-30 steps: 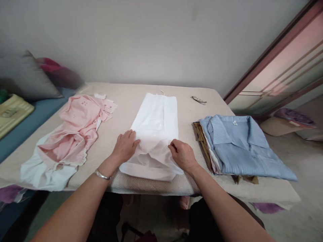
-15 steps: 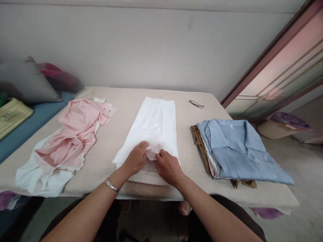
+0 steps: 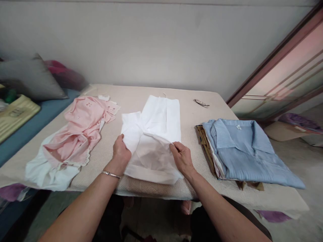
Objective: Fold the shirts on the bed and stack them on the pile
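A white garment [image 3: 156,131] lies lengthwise on the beige padded table [image 3: 131,97], partly folded. My left hand [image 3: 120,153] grips its left edge, where a flap of cloth sticks out to the left. My right hand [image 3: 182,157] pinches the garment's right edge near the front. Both hands hold the thin top layer lifted a little above the layer beneath. A metal bangle [image 3: 110,173] sits on my left wrist.
A crumpled pink garment [image 3: 75,134] over a pale blue-white one [image 3: 42,171] lies at the left. A folded stack topped by a blue collared shirt [image 3: 244,148] sits at the right. Eyeglasses [image 3: 201,102] rest at the far edge. Grey pillow [image 3: 27,79] and blue mattress at left.
My hands, together at the garment's middle half a second ago, have moved apart to its left and right edges, lifting the top layer; a flap now spreads out leftward.
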Tool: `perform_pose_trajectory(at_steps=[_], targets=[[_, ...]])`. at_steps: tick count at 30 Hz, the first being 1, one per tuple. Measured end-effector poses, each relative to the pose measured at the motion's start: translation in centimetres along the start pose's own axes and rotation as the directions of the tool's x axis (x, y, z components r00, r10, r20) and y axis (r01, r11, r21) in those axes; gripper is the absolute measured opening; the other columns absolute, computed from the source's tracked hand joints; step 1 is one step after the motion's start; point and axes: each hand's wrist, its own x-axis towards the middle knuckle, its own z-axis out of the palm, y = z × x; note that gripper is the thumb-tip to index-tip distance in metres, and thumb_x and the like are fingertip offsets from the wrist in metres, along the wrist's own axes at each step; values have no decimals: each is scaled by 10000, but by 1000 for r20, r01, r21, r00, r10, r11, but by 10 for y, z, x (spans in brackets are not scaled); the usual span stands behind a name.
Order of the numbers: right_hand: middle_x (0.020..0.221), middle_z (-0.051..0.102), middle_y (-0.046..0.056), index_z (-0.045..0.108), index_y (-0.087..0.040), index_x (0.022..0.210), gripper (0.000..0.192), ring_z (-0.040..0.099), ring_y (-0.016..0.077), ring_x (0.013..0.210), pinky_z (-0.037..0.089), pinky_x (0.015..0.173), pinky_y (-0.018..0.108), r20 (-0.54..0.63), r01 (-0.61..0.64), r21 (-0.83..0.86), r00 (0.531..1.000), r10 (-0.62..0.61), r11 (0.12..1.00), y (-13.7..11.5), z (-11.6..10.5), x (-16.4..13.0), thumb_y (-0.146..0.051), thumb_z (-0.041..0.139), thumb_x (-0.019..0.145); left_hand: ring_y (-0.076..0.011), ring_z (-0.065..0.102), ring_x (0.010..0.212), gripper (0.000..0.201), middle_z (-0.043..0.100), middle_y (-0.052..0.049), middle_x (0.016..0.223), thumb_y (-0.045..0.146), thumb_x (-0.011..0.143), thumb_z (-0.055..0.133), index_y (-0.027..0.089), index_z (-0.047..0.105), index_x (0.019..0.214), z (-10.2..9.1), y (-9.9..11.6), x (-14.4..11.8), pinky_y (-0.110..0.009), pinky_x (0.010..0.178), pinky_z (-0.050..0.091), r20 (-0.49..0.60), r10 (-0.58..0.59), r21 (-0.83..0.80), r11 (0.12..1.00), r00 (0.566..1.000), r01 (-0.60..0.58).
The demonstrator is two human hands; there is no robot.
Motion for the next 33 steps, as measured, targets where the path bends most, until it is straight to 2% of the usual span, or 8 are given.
perform_pose_trajectory(at_steps=[5, 7, 13, 16, 20, 26, 30, 33], targets=[[896, 624, 23, 636, -211, 911, 153, 560, 156, 777, 381, 685, 272, 201, 159, -356, 975, -91, 921, -12, 3, -3, -332, 544, 934, -203, 731, 1014, 331, 776, -86, 1014, 247, 914, 542, 142, 707, 1181, 2, 10, 0, -343, 952, 569, -52, 61, -93, 994, 997, -65], [1021, 633, 56, 625, -211, 1053, 229, 584, 197, 892, 406, 710, 289, 277, 248, -485, 953, -121, 838, -22, 10, -2, -378, 622, 897, -203, 730, 1021, 326, 775, -89, 1026, 249, 912, 549, 141, 708, 1176, 2, 13, 0, -338, 949, 570, -48, 62, -109, 992, 997, -67], [1091, 612, 104, 606, -171, 1077, 182, 591, 232, 939, 431, 684, 312, 431, 458, -622, 877, -212, 635, -43, 40, 3, -196, 561, 902, -208, 734, 1008, 341, 771, -99, 1034, 227, 903, 540, 142, 702, 1191, 5, 17, -2, -348, 940, 575, -36, 58, -119, 991, 998, -62], [1031, 619, 88, 613, -180, 1009, 173, 607, 196, 849, 390, 605, 284, 412, 391, -652, 902, -129, 649, -43, 41, 5, -131, 460, 947, -213, 736, 996, 324, 772, -94, 1022, 217, 906, 533, 130, 710, 1163, 7, 19, -3, -350, 940, 577, -26, 63, -113, 991, 998, -66], [1118, 622, 98, 590, -202, 1144, 259, 604, 200, 993, 410, 649, 272, 278, 331, -619, 941, -195, 712, -45, 39, 5, -213, 353, 1040, -211, 732, 998, 305, 772, -84, 1020, 235, 917, 537, 137, 712, 1147, 9, 20, -4, -346, 942, 576, -19, 92, -89, 992, 996, -94], [1146, 646, 119, 616, -194, 1183, 254, 592, 251, 1044, 472, 688, 308, 442, 400, -535, 883, -157, 744, -44, 43, -1, -334, 484, 1018, -204, 729, 991, 284, 771, -80, 1006, 215, 913, 542, 137, 715, 1124, 9, 14, -5, -329, 937, 576, 2, 129, -39, 991, 992, -129], [1211, 660, 100, 632, -221, 1240, 345, 606, 227, 1098, 501, 873, 355, 421, 393, -349, 877, -232, 850, -37, 20, 13, -433, 446, 1040, -201, 731, 970, 283, 769, -77, 974, 206, 913, 523, 137, 714, 1110, 10, 16, -7, -331, 933, 576, 39, 150, -19, 989, 988, -149], [1461, 540, 115, 571, -230, 1376, 383, 457, 248, 1358, 402, 1090, 432, 339, 455, -290, 871, -355, 842, -28, 14, 26, -374, 445, 1045, -195, 726, 961, 262, 764, -72, 960, 215, 904, 537, 132, 716, 1076, 10, 20, -5, -322, 933, 572, 79, 190, -16, 982, 979, -189]])
